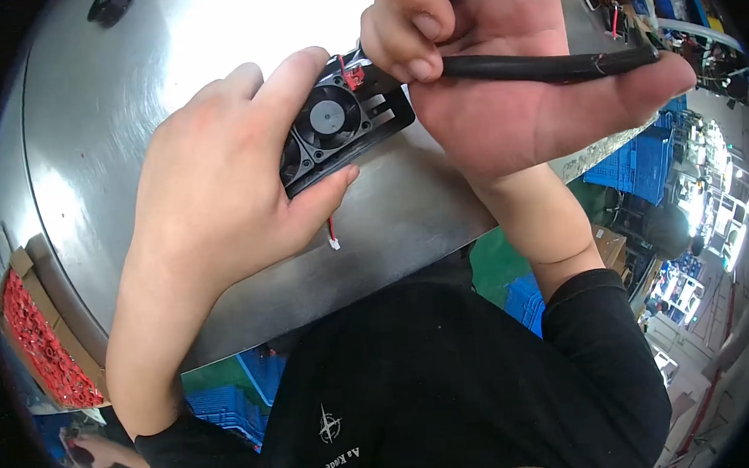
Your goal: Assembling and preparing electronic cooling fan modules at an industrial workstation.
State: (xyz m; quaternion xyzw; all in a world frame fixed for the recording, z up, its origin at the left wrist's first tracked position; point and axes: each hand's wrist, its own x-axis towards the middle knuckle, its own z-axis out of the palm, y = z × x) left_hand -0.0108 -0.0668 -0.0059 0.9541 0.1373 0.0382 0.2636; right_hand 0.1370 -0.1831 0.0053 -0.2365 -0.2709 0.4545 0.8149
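Observation:
My left hand [219, 170] grips a black fan unit [378, 132] from the left, thumb along its near edge and fingers over the far side. A small round fan [327, 118] with a grey hub shows in its frame; part of a second one is under my hand. Near the top of the unit sit red wires [353, 76]. A lead with a white connector [334, 244] hangs below my left thumb. My right hand [502, 83], palm up with fingers curled, holds a slim black rod-shaped tool [544, 67] lying across the palm. Its working end is hidden behind the fingers.
Below the unit is a shiny metal tabletop [98, 138]. A cardboard box of small red parts [46, 344] stands at the left edge. Blue crates [633, 165] are at the right and under the table. Another person's hand [98, 452] shows at lower left.

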